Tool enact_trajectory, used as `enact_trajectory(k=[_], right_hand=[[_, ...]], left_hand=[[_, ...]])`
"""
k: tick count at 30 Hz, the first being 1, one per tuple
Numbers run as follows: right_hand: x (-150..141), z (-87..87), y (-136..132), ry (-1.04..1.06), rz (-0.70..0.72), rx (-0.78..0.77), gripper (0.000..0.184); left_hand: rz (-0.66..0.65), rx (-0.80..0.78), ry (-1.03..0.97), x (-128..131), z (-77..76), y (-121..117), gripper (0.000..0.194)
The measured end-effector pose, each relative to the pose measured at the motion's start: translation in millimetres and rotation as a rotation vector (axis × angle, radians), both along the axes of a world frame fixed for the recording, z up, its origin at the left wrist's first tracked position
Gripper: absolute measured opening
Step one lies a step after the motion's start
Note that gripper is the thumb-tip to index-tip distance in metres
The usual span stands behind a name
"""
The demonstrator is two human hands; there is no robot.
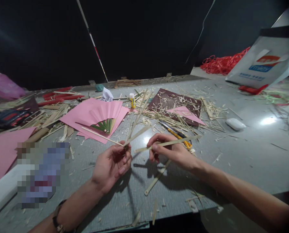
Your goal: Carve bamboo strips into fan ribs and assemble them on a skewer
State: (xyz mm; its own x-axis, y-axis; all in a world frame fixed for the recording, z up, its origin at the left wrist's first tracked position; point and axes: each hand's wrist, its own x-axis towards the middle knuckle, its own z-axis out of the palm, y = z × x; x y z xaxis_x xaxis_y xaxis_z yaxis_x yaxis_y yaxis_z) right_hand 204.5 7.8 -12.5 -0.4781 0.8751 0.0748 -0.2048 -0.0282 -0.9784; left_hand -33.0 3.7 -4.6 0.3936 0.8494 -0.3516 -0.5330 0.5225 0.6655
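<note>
My left hand (115,163) is closed, pinching several thin bamboo strips (137,133) at one end so that they fan out upward and to the left. Just to its right, my right hand (167,147) grips a single flat bamboo strip (177,141) between thumb and fingers. That strip's near end points at the bunch, with a small gap between them. Below my right hand another bamboo strip (153,184), with a small hole near its end, lies on the table. A yellow utility knife (175,132) rests behind my right hand.
A pink paper fan (104,113) with green ribs lies on pink sheets (71,116). Behind stand a glue stick (132,100) and a dark brown sheet (159,100) strewn with shavings. A white computer mouse (235,124), a white bag (258,61) and red plastic strips (222,63) are at right.
</note>
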Motion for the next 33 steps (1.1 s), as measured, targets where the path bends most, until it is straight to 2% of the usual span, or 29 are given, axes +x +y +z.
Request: enact_trajectory(k=[11, 18, 25, 33], right_hand=[[-1.0, -6.6, 0.6, 0.017, 0.018, -0.007, 0.022], [-0.4, -4.9, -0.6, 0.037, 0.024, -0.051, 0.022], [-1.0, -5.8, 2.4, 0.086, -0.003, -0.121, 0.025], [-0.1, -3.4, -0.7, 0.063, 0.006, -0.117, 0.024]], left_hand=[[-0.045, 0.005, -0.029, -2.1, -6.6, 1.7, 0.020], [-0.075, -0.003, -0.045, -1.3, -7.0, 2.8, 0.028], [-0.112, -0.004, -0.059, -1.9, -9.0, 1.2, 0.026], [-0.151, -0.009, -0.069, -0.6, -9.8, 0.2, 0.023]])
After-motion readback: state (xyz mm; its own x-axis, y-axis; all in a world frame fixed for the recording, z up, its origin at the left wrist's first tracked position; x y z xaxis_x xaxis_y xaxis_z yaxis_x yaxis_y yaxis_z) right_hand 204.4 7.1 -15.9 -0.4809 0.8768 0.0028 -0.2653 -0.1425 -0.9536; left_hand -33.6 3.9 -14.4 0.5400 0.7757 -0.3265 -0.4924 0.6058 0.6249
